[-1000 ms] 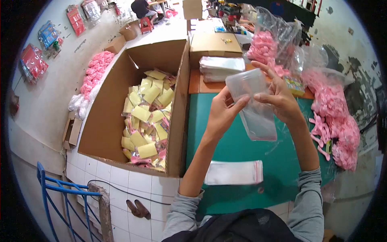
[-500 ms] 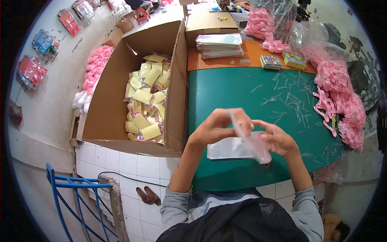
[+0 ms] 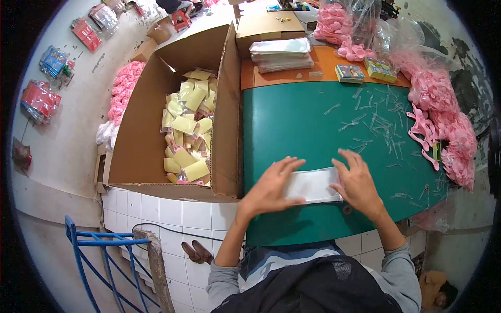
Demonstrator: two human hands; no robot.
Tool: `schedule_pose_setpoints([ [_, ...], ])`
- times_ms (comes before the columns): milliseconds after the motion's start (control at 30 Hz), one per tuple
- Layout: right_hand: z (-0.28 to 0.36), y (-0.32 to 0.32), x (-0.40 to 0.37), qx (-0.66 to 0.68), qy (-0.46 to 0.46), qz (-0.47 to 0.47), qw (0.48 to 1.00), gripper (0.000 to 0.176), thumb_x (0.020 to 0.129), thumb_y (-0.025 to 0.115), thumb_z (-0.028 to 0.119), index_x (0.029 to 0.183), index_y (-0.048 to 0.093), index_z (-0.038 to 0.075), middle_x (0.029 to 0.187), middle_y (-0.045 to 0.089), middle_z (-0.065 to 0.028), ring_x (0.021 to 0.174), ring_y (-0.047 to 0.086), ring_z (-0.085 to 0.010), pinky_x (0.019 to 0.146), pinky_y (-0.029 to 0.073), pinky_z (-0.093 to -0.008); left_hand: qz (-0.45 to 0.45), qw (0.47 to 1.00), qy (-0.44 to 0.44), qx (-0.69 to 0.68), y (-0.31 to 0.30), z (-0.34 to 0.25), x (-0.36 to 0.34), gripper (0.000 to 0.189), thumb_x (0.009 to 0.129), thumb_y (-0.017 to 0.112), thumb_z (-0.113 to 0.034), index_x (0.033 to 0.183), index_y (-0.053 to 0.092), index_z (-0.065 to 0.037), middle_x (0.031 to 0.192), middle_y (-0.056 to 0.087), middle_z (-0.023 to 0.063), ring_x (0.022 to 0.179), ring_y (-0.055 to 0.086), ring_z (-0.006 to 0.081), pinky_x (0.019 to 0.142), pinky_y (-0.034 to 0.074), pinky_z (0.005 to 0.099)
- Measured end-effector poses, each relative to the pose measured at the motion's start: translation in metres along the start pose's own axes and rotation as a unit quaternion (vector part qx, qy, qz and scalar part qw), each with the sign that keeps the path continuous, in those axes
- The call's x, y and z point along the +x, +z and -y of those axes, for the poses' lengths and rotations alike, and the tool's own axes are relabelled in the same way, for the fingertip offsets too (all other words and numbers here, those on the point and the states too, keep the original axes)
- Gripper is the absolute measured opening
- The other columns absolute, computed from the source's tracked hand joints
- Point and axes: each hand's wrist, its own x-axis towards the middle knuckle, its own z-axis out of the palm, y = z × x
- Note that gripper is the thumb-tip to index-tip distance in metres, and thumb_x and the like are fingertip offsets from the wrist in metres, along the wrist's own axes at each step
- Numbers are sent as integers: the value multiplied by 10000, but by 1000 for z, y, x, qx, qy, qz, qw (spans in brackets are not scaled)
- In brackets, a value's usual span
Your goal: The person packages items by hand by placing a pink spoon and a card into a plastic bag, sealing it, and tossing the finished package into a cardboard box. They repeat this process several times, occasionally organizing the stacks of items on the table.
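Observation:
A stack of clear plastic bags (image 3: 313, 186) lies flat on the green table in front of me. My left hand (image 3: 274, 187) is at the stack's left end, fingers apart, with its thumb along the near edge. At the right end is my right hand (image 3: 359, 183), its fingers spread and its thumb over the top bag. Neither hand grips anything that I can see. Left of the table, a large cardboard box (image 3: 225, 125) holds many small packets with yellow cards (image 3: 183, 125).
Clear plastic strips (image 3: 383, 128) lie scattered on the table's right half. Pink plastic spoons (image 3: 421, 130) and bagged pink pieces (image 3: 436, 99) line the right edge. Further back are stacked clear bags (image 3: 282, 55) and two card stacks (image 3: 349, 73). A blue railing (image 3: 104, 242) stands at lower left.
Half a second ago both hands held a blurred clear, pinkish packet above the stack. It is out of the hands now, and they have moved apart and down to the stack's two ends.

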Motion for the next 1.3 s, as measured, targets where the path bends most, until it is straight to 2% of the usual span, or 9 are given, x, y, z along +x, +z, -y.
schedule_pose_setpoints([
  [33, 2, -6, 1, -19, -16, 40, 999, 730, 654, 768, 254, 1274, 442, 52, 1362, 351, -189, 1247, 342, -361, 1007, 318, -466, 15, 996, 5, 86, 9, -8, -1, 843, 693, 739, -316, 1388, 297, -133, 1340, 400, 183, 1271, 361, 347, 1047, 307, 456],
  [100, 1, -6, 2, -28, -77, 90, 993, 844, 628, 783, 291, 1330, 375, 59, 1341, 372, -190, 1237, 358, -362, 1000, 324, -472, 51, 975, 17, 214, 21, -10, 1, 1053, 620, 773, -409, 1442, 167, -155, 1338, 383, 174, 1228, 384, 359, 1012, 325, 496],
  [233, -18, 13, 4, 86, -74, 211, 971, 981, 592, 801, 345, 1394, 292, 101, 1334, 374, -204, 1261, 339, -370, 1033, 294, -488, 105, 980, -4, 168, 16, -7, 11, 1010, 636, 761, -405, 1436, 200, -150, 1262, 434, 159, 1152, 438, 337, 961, 368, 474],
  [433, -63, -3, 0, 145, -65, 92, 983, 839, 693, 687, 506, 1360, 367, 110, 1339, 397, -207, 1274, 324, -380, 1044, 284, -483, 83, 977, -6, 199, 13, -19, 4, 982, 651, 744, -456, 1426, 229, -143, 1336, 389, 162, 1199, 410, 332, 989, 315, 500],
  [567, -235, -34, -2, -58, 206, -163, 963, 673, 786, 564, 564, 1241, 505, 72, 1196, 515, -186, 1169, 435, -368, 977, 348, -471, -49, 985, -37, 161, 22, -21, -37, 891, 711, 676, -544, 1382, 275, -116, 1406, 298, 206, 1280, 328, 365, 1037, 198, 577],
  [767, -422, -39, -20, -117, 400, -26, 909, 573, 848, 510, 522, 1214, 527, 82, 1149, 529, -190, 1112, 473, -353, 937, 381, -453, -144, 965, -164, 144, 55, -32, -112, 789, 728, 659, -519, 1324, 356, -101, 1389, 324, 197, 1227, 378, 368, 1011, 253, 552],
  [867, -425, -16, -18, -111, 430, -22, 896, 563, 853, 506, 514, 1212, 527, 80, 1150, 529, -191, 1111, 475, -351, 936, 383, -449, -177, 947, -228, 138, 73, -28, -127, 775, 734, 654, -510, 1318, 366, -91, 1359, 365, 193, 1183, 411, 376, 975, 310, 523],
  [967, -408, -4, -10, -116, 428, -44, 895, 553, 859, 502, 505, 1210, 528, 78, 1151, 529, -191, 1110, 477, -349, 935, 384, -445, -228, 942, -182, 165, 78, -22, -128, 686, 766, 609, -502, 1266, 416, -74, 1279, 461, 178, 1112, 475, 351, 934, 360, 490],
  [1300, -249, 16, 35, -109, 393, -82, 909, 519, 879, 488, 475, 1203, 530, 72, 1155, 530, -194, 1106, 483, -340, 933, 390, -431, -246, 939, -175, 167, 77, -21, -124, 596, 766, 626, -426, 1212, 480, -58, 1220, 521, 121, 1101, 511, 279, 941, 372, 469],
])
